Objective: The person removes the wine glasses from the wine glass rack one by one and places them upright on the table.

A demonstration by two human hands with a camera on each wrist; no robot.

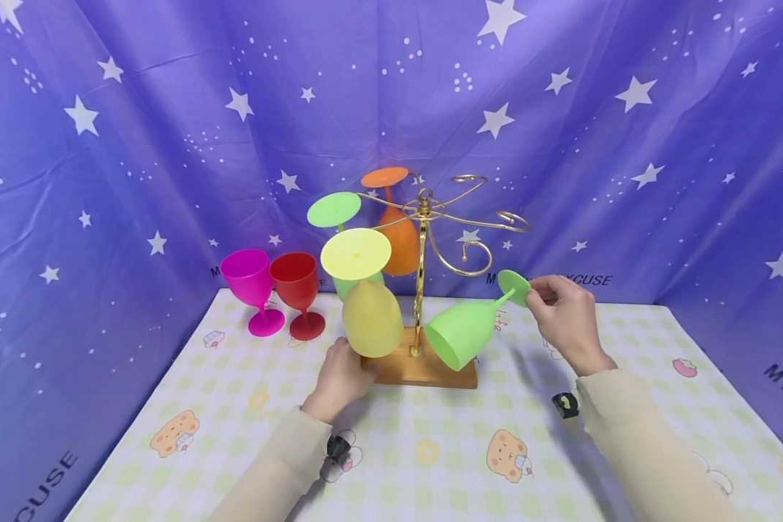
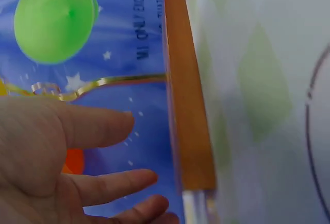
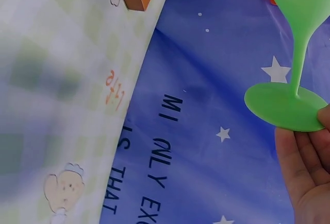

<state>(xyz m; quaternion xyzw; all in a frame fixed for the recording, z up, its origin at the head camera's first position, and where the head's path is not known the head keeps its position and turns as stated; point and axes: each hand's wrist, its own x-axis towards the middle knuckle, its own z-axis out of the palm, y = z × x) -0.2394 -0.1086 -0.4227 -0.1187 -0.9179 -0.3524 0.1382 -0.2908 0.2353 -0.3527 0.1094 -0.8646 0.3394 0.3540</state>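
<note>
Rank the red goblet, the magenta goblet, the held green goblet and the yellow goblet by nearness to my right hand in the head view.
1. Held green goblet: its foot is pinched in your right hand.
2. Yellow goblet: upside down on the rack's left side.
3. Red goblet: upright, farther left.
4. Magenta goblet: upright, leftmost.

the checked tabletop point(image 1: 424, 487) is showing printed cartoons point(image 1: 505, 455); toward its far left corner a magenta goblet point(image 1: 248, 281) and a red goblet point(image 1: 296, 288) are standing upright, and a gold rack point(image 1: 420, 275) is resting on its wooden base point(image 1: 424, 373) to their right.
</note>
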